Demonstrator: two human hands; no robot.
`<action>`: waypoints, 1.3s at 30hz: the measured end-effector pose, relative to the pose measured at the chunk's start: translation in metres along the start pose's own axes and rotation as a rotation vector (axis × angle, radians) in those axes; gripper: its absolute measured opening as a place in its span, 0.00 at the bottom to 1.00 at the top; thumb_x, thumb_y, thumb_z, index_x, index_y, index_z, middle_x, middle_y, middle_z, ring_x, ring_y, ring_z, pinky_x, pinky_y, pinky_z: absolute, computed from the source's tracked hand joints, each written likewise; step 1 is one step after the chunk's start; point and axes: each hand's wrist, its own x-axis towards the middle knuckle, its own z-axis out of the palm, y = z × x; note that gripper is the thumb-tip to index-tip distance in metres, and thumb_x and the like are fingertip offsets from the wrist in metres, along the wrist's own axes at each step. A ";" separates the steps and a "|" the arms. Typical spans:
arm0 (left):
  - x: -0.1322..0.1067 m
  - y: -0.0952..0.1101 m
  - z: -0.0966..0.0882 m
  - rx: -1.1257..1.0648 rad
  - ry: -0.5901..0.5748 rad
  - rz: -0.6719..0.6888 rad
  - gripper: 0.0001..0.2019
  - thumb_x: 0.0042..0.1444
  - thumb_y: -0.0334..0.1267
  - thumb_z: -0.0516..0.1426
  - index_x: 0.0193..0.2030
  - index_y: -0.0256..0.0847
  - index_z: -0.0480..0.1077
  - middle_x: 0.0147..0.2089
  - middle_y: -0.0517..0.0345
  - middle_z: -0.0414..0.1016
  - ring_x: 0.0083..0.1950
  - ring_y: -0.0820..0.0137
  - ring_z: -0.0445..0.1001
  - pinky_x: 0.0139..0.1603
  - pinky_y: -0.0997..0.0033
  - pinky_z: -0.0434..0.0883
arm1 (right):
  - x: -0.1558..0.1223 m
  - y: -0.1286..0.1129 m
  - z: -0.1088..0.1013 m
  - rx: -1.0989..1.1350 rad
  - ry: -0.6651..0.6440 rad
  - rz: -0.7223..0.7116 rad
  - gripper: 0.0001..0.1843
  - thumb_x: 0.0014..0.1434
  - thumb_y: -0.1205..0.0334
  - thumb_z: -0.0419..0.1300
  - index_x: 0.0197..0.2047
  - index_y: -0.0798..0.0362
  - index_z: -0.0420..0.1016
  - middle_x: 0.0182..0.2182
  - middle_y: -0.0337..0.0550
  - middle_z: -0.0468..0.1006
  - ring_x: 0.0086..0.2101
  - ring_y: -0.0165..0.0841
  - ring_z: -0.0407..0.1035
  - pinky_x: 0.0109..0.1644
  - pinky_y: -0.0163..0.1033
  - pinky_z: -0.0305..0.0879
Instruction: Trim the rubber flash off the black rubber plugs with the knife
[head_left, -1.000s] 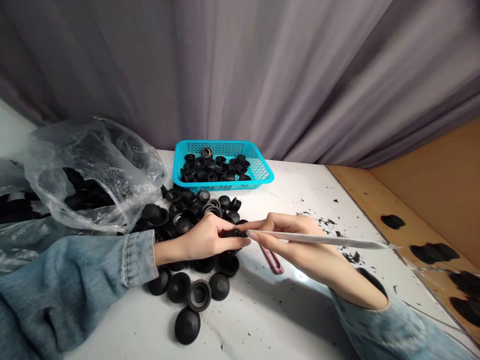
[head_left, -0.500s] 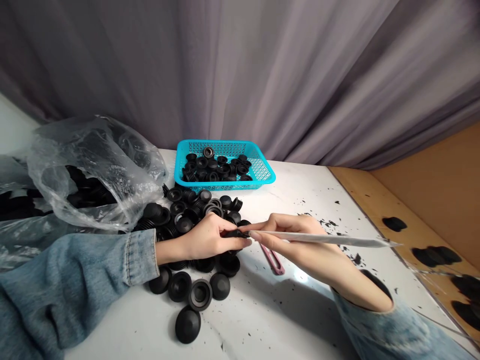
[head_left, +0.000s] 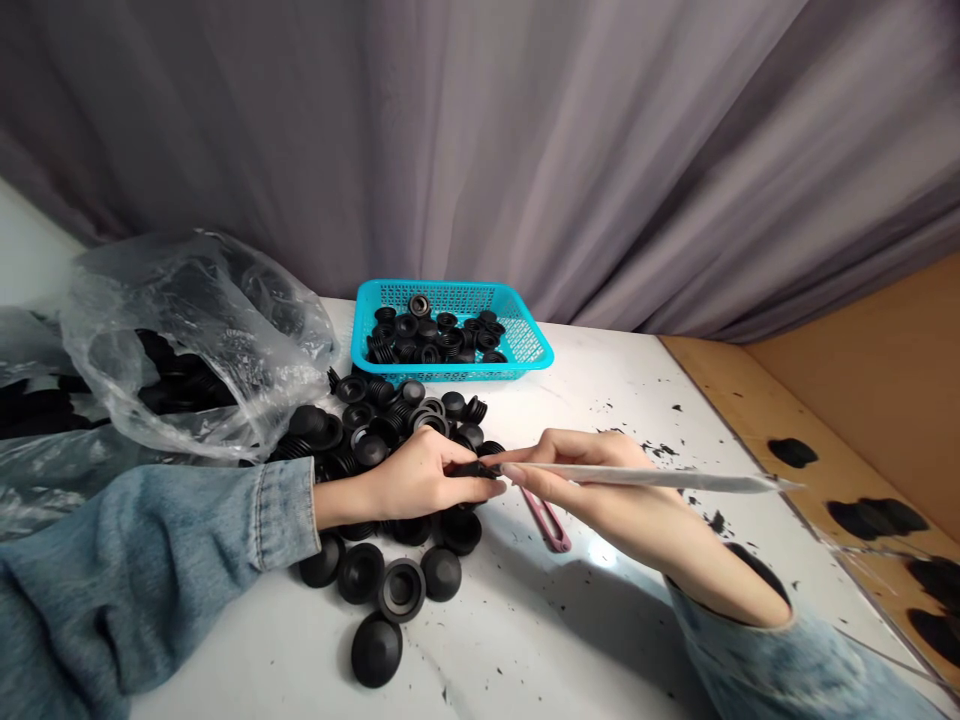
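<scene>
My left hand [head_left: 420,476] pinches a black rubber plug [head_left: 471,469] between thumb and fingers, over the front of a heap of similar plugs. The fingers cover most of the piece. From the right, my right hand [head_left: 592,467] grips a long, thin, pale grey tool [head_left: 660,479] that tapers to a point at its far right end. Its working end meets the plug at my left fingertips, and its exact kind is unclear. Ribbed and domed black plugs [head_left: 376,650] lie around and below my left hand. A pink slotted handle [head_left: 551,525] rests on the table under my right hand.
A turquoise basket [head_left: 546,355] holding many black plugs stands at the back. To the left, a clear plastic bag [head_left: 112,380] contains more black pieces. Black scraps [head_left: 718,522] litter the white table [head_left: 540,640]. Black discs [head_left: 793,452] lie on the wooden surface at right.
The whole view has shifted very slightly. Both hands keep their hold at nearly the same spot, with hardly any movement at the fingertips.
</scene>
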 end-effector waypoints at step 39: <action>0.001 -0.002 -0.001 0.003 0.003 0.070 0.17 0.54 0.41 0.56 0.19 0.35 0.60 0.20 0.66 0.53 0.23 0.79 0.52 0.23 0.78 0.53 | -0.007 -0.003 0.009 -0.244 0.329 -0.282 0.09 0.59 0.63 0.56 0.28 0.52 0.73 0.35 0.43 0.82 0.25 0.30 0.75 0.23 0.31 0.67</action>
